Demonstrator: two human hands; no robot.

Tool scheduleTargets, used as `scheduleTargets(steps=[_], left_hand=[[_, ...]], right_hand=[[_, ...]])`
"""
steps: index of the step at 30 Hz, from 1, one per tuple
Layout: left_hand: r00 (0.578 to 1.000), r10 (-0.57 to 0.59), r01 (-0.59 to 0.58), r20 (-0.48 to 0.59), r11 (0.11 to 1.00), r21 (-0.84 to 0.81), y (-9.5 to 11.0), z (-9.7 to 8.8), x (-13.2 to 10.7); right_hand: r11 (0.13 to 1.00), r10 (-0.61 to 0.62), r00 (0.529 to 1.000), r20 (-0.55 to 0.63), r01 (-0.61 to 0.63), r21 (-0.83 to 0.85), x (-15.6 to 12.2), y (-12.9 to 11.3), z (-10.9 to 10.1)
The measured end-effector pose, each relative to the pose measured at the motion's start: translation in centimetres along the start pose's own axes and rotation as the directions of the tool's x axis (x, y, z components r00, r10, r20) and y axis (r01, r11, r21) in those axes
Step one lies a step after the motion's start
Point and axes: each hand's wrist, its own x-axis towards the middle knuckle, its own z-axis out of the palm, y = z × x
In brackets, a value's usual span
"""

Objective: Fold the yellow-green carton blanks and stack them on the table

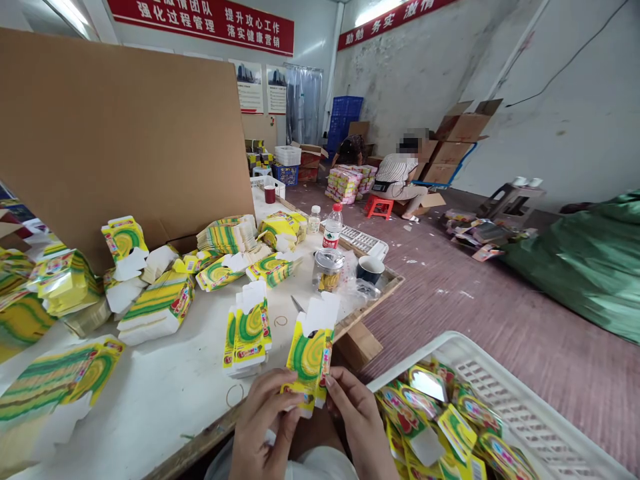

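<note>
Between my two hands, over the table's front edge, is a yellow and green cardboard box (306,350), its white top flaps standing up. My left hand (267,417) grips its lower left corner, thumb in front and fingers bent. On the lower right edge, my right hand (356,413) pinches the box between thumb and forefinger. Just beyond, a small stack of flat, unfolded boxes (247,330) lies on the white table (200,380). Two rubber bands, one of them a tan rubber band (281,321), rest near that stack. A pointed metal blade (297,304) shows partly behind the held box.
Bundles of flat boxes (160,300) crowd the table's left and back, before a large cardboard sheet (125,133). A bottle (333,230), metal-lidded jar (329,270) and dark cup (371,269) stand at the far corner. At right, a white basket (505,380) holds several boxes. Two people work farther back.
</note>
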Motion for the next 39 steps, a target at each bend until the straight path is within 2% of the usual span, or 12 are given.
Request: scheduleTargets(steps=[2, 3, 5, 7, 10, 12, 14, 18, 23, 32, 39], left_hand=[[0.991, -0.122, 0.121, -0.045, 0.992, -0.026, -0.2, 0.2, -0.4], [0.974, -0.213, 0.207, -0.072, 0.975, -0.076, -0.1, 0.4, -0.6], [0.904, -0.419, 0.388, -0.087, 0.888, -0.247, 0.2, 1.0, -1.0], [0.809, -0.587, 0.515, -0.028, 0.731, -0.448, 0.6, 1.6, -1.1], [0.716, -0.694, 0.564, 0.08, 0.508, -0.651, 1.2, 2.0, -1.1], [0.691, -0.715, 0.552, 0.108, 0.425, -0.717, 1.4, 1.9, -1.0], [0.676, -0.723, 0.554, 0.14, 0.373, -0.745, 1.4, 1.7, -0.8], [0.663, -0.724, 0.573, 0.193, 0.323, -0.753, 1.3, 1.4, -0.6], [0.702, -0.682, 0.542, 0.206, 0.324, -0.775, 1.3, 1.3, -0.2], [0.694, -0.669, 0.564, 0.266, 0.274, -0.779, 0.9, 1.4, -0.2], [0.664, -0.688, 0.598, 0.293, 0.255, -0.76, 0.1, 2.2, -1.0]], right_hand=[[1.0, -0.002, 1.0, 0.0, 0.002, 0.001, 0.1, 0.1, -0.1], [1.0, 0.0, 1.0, 0.006, 0.0, -0.003, 0.0, 0.1, -0.1], [1.0, 0.01, 0.999, 0.044, -0.01, -0.02, -0.1, 0.1, 0.0], [0.999, 0.038, 0.992, 0.118, -0.035, -0.026, -0.3, 0.2, 0.2], [0.998, 0.065, 0.978, 0.199, -0.063, -0.016, -0.4, 0.4, 0.5], [0.998, 0.055, 0.979, 0.197, -0.052, -0.019, -0.4, 0.5, 0.6], [0.999, 0.037, 0.982, 0.187, -0.032, -0.03, -0.2, 0.7, 0.6], [0.998, 0.02, 0.982, 0.19, -0.01, -0.056, 0.0, 0.9, 0.5], [0.998, 0.045, 0.981, 0.187, -0.037, -0.044, 0.0, 1.4, 0.6], [0.995, 0.102, 0.981, 0.163, -0.097, -0.037, 0.1, 1.6, 1.0], [0.991, 0.12, 0.983, 0.139, -0.111, -0.07, 0.6, 3.3, 0.6]])
